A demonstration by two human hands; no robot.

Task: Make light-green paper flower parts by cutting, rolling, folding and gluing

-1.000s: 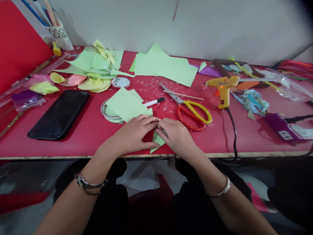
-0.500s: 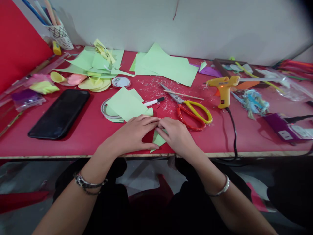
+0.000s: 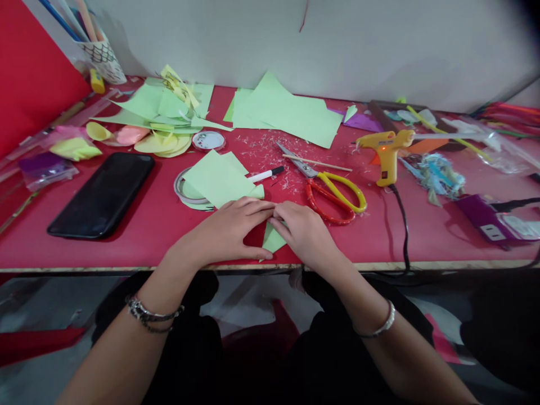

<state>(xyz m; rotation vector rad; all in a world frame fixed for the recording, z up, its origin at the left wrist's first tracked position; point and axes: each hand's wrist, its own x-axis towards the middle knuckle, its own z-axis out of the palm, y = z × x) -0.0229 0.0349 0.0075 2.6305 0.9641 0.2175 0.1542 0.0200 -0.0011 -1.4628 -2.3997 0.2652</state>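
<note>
A small piece of light green paper (image 3: 273, 239) lies at the table's front edge, mostly hidden beneath my hands. My left hand (image 3: 228, 230) rests flat with its fingers stretched toward the right and the thumb spread apart, its tip at the paper's lower left corner. Curled fingers of my right hand (image 3: 304, 230) press and pinch the same paper, meeting the left fingertips at its top. Just beyond my left hand, a green paper sheet (image 3: 217, 179) overlaps a tape roll (image 3: 182, 188). A white marker with a black cap (image 3: 265, 174) lies close by.
Scissors (image 3: 335, 194) with red and yellow handles and a thin wooden stick (image 3: 320, 163) lie right of centre. Farther right stands a yellow glue gun (image 3: 385, 157), its cord over the table edge. A black phone (image 3: 103, 197) lies left; green sheets (image 3: 291, 112) lie behind.
My left thumb has shifted very slightly left along the paper's lower corner. Everything else stays practically where it was.
</note>
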